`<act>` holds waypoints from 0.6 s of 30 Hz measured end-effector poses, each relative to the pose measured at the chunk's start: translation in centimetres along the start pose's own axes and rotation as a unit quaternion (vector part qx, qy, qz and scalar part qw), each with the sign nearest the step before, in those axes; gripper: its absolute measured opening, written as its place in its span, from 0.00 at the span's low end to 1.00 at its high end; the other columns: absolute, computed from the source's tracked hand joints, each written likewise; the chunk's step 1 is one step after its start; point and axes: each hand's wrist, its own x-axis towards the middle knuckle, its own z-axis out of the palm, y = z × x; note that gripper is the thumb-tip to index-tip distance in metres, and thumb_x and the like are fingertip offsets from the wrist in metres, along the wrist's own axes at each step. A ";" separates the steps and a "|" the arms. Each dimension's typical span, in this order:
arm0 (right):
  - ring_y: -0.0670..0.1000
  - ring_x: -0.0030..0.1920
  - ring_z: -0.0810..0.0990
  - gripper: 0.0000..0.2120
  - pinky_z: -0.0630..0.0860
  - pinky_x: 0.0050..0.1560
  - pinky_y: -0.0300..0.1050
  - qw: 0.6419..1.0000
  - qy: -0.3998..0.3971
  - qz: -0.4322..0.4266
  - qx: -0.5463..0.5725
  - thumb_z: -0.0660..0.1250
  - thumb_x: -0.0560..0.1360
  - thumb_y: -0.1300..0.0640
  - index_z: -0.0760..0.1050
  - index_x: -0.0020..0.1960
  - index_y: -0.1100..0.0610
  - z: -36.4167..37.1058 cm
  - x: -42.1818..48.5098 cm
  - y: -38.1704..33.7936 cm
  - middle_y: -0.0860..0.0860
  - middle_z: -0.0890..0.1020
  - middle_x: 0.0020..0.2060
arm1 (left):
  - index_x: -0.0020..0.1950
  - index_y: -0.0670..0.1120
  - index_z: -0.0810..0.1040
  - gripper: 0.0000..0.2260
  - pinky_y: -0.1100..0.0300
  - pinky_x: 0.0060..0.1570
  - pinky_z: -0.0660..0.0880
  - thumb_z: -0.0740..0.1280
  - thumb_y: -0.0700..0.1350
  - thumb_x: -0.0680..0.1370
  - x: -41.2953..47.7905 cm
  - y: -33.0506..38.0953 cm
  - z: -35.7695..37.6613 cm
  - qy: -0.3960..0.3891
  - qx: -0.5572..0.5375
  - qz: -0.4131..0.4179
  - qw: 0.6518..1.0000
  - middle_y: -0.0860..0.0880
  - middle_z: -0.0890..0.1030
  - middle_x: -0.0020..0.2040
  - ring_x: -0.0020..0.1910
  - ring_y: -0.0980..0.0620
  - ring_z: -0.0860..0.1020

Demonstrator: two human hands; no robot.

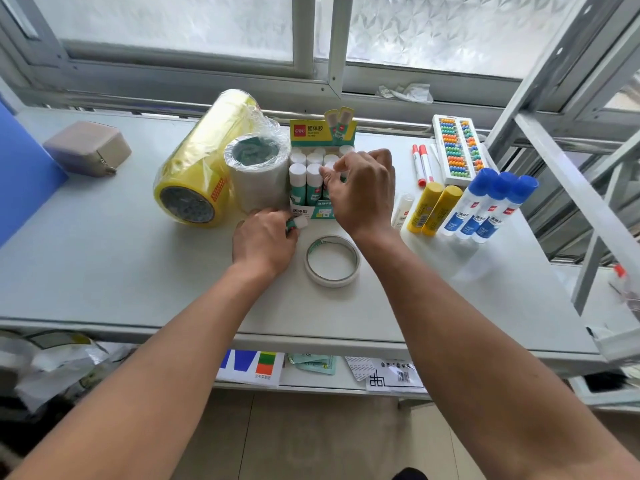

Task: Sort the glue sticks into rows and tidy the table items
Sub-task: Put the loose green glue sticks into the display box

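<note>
Head camera looks down over two bare forearms reaching across a pale grey table [104, 258]. Nearest the person, a flat ring of white double-sided tape [332, 260] lies on the table between the wrists. Just beyond it, the left hand [265, 242] rests on the table with its fingers curled round a small white-capped green glue stick [297, 223], which lies on its side with the cap pointing right. The right hand [360, 192] is raised over the front right corner of the green and yellow cardboard display box [311, 133], thumb and fingertips pinched on the white cap of one upright glue stick [329, 166] in the box. Other white-capped sticks [306, 174] stand in rows inside it. Left of the box stands a white tape roll stack in clear wrap [258, 174], touching a large yellow tape roll stack [204, 168] lying on its side. Right of the box lie a small white stick [403, 209], two yellow glue sticks [433, 209] and three blue-capped glue bottles [485, 206], side by side. Farther back are two red markers [422, 164], a white abacus with coloured beads [457, 150] and, far left, a beige zipped case [88, 147].
</note>
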 end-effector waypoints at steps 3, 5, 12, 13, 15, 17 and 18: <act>0.56 0.50 0.73 0.11 0.67 0.45 0.46 1.000 -0.002 -0.001 -0.024 0.70 0.75 0.49 0.82 0.43 0.57 0.0 -0.5 0.2 0.51 0.85 0.41 | 0.57 0.49 0.81 0.12 0.51 0.51 0.75 0.65 0.52 0.77 0.0 0.1 -0.2 -0.003 -0.003 -0.002 1.000 0.45 0.81 0.56 0.57 0.41 0.77; 0.56 0.51 0.73 0.11 0.66 0.45 0.46 0.999 -0.002 -0.001 -0.037 0.69 0.75 0.50 0.82 0.44 0.57 -0.1 -0.5 0.3 0.51 0.84 0.43 | 0.56 0.48 0.81 0.12 0.52 0.49 0.75 0.65 0.51 0.77 -0.2 0.2 -0.3 0.004 -0.007 0.005 1.000 0.45 0.82 0.54 0.55 0.40 0.78; 0.52 0.51 0.75 0.14 0.73 0.47 0.43 0.996 -0.031 -0.018 0.080 0.65 0.77 0.51 0.80 0.57 0.57 -1.5 -1.2 -0.2 0.53 0.82 0.50 | 0.53 0.45 0.81 0.10 0.51 0.43 0.78 0.69 0.48 0.75 -1.0 1.4 -1.2 0.172 -0.166 0.081 0.968 0.47 0.83 0.48 0.45 0.45 0.80; 0.51 0.48 0.77 0.14 0.73 0.45 0.41 0.991 -0.045 -0.010 0.125 0.65 0.77 0.51 0.80 0.58 0.57 -1.9 -1.2 -0.4 0.53 0.82 0.49 | 0.53 0.45 0.81 0.10 0.52 0.43 0.78 0.69 0.48 0.75 -0.8 1.9 -1.6 0.191 -0.193 0.090 0.958 0.47 0.83 0.48 0.44 0.46 0.80; 0.48 0.41 0.80 0.13 0.78 0.42 0.42 0.974 -0.065 0.013 0.218 0.67 0.77 0.51 0.81 0.56 0.58 -2.4 -1.0 -0.9 0.51 0.84 0.46 | 0.54 0.44 0.81 0.10 0.55 0.43 0.77 0.68 0.47 0.76 -0.4 3.1 -2.2 0.222 -0.238 0.104 0.940 0.47 0.83 0.48 0.45 0.48 0.80; 0.44 0.36 0.81 0.10 0.81 0.40 0.43 0.958 -0.050 0.032 0.282 0.70 0.75 0.57 0.82 0.54 0.60 -2.8 -0.6 -1.3 0.50 0.85 0.43 | 0.54 0.43 0.82 0.09 0.57 0.43 0.76 0.68 0.46 0.77 0.0 4.4 -2.7 0.240 -0.278 0.113 0.923 0.47 0.83 0.48 0.44 0.50 0.80; 0.43 0.36 0.82 0.10 0.82 0.42 0.42 0.950 -0.040 0.044 0.305 0.71 0.74 0.60 0.82 0.55 0.60 -2.9 -0.3 -1.4 0.50 0.85 0.43 | 0.54 0.43 0.82 0.09 0.58 0.43 0.76 0.68 0.45 0.77 0.3 5.0 -3.0 0.247 -0.298 0.112 0.915 0.47 0.84 0.48 0.44 0.51 0.79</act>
